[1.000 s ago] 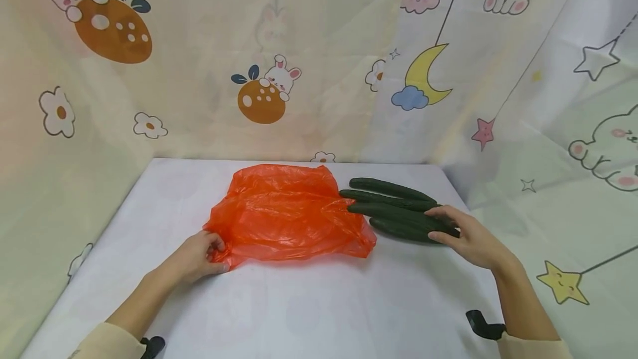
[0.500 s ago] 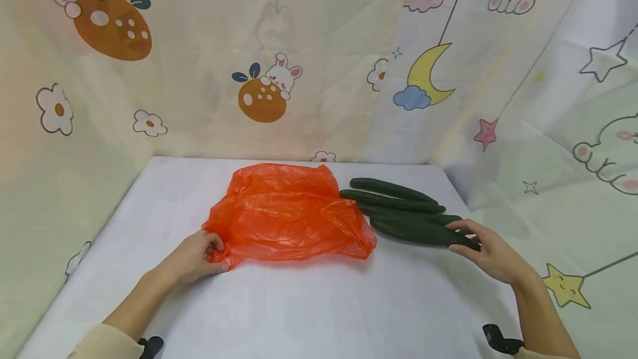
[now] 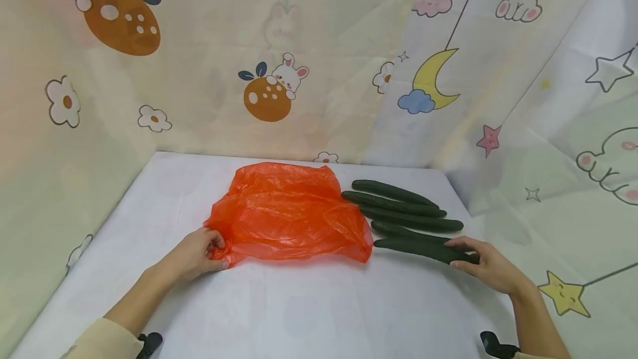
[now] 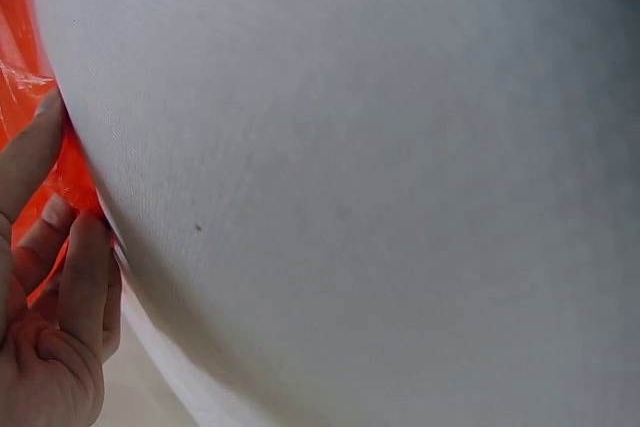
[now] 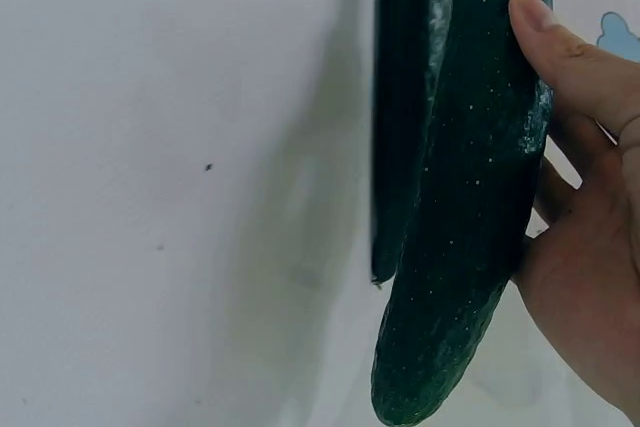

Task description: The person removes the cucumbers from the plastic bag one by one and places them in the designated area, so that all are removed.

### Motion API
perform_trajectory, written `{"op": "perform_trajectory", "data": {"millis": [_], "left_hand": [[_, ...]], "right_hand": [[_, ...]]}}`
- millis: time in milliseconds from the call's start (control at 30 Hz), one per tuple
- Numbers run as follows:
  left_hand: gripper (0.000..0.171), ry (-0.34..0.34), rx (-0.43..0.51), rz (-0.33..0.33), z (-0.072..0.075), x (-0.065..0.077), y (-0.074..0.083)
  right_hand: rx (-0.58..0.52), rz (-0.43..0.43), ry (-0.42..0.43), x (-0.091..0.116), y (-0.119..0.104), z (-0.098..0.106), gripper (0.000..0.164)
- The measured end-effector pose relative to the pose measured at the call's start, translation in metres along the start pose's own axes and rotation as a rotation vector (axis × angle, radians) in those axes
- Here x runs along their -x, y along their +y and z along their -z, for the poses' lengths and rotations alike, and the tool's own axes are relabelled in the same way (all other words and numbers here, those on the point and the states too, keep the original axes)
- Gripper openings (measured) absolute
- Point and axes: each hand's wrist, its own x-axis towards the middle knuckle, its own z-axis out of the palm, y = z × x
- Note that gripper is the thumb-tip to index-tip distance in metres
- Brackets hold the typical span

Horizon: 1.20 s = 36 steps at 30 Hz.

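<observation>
An orange-red plastic bag lies flat and crinkled on the white table. At its near left corner my left hand pinches the film between thumb and fingers; the left wrist view shows the fingers bent at the bag's edge. My right hand grips a dark green cucumber near its right end, thumb on the near side. In the right wrist view that cucumber overlaps a second cucumber. Beyond it, several more cucumbers lie side by side, right of the bag.
White cloth covers the table. Behind and at both sides hang fabric walls printed with cartoon rabbits, flowers and stars. A black strap piece shows at my right wrist, another at my left.
My right hand has moved right and toward me, drawing one cucumber away from the group; the cucumbers now lie more spread out. My left hand has stayed on the bag corner.
</observation>
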Motion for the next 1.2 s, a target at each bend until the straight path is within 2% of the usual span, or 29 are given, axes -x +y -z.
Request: {"op": "perform_trajectory", "data": {"millis": [433, 567, 667, 733, 967, 1067, 1200], "left_hand": [[0.041, -0.021, 0.008, 0.016, 0.004, -0.001, 0.002], [0.04, 0.009, -0.013, -0.026, 0.005, 0.001, 0.002], [0.039, 0.032, -0.031, -0.053, 0.005, 0.002, 0.001], [0.04, 0.032, -0.031, -0.046, 0.006, 0.003, 0.0], [0.039, 0.018, -0.026, -0.045, 0.005, 0.004, -0.001], [0.039, 0.029, -0.024, -0.045, 0.003, 0.005, 0.0], [0.04, 0.019, 0.003, -0.023, -0.001, 0.003, 0.003]], "right_hand": [[-0.073, 0.05, -0.054, -0.003, 0.015, -0.014, 0.037], [0.001, 0.094, -0.034, -0.006, 0.017, -0.015, 0.036], [0.053, 0.095, 0.007, -0.009, 0.017, -0.019, 0.035], [0.065, 0.1, 0.034, -0.011, 0.016, -0.023, 0.034], [0.032, 0.14, 0.186, -0.017, 0.002, -0.039, 0.03], [0.022, 0.168, 0.198, -0.024, -0.009, -0.042, 0.03], [0.046, 0.158, 0.19, -0.037, -0.027, -0.043, 0.032]]}}
